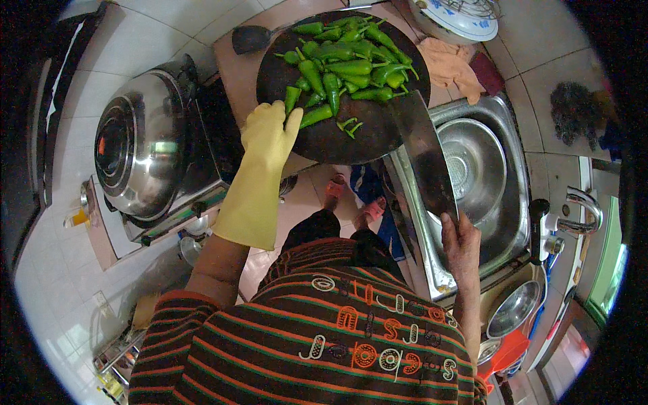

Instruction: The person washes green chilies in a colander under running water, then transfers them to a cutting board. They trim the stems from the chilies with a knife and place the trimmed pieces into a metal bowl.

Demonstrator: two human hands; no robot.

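Note:
A heap of green chili peppers (pixel 349 55) covers the far part of a dark round cutting board (pixel 364 142). My left hand (pixel 271 129), in a yellow rubber glove, is at the board's near left edge, its fingers on a green pepper (pixel 292 97). Another pepper (pixel 316 116) lies against its thumb. Several cut-off stems (pixel 349 126) lie on the board to the right of it. My bare right hand (pixel 460 238) grips the handle of a cleaver (pixel 428 152); its broad blade reaches over the sink's left edge to the right edge of the board.
A steel sink (pixel 516 152) with a metal basin (pixel 493 136) is on the right, beside a chrome faucet (pixel 582 210). A large lidded steel pot (pixel 147 147) stands on the stove at left. A black spatula (pixel 251 39) and an orange cloth (pixel 448 66) flank the board.

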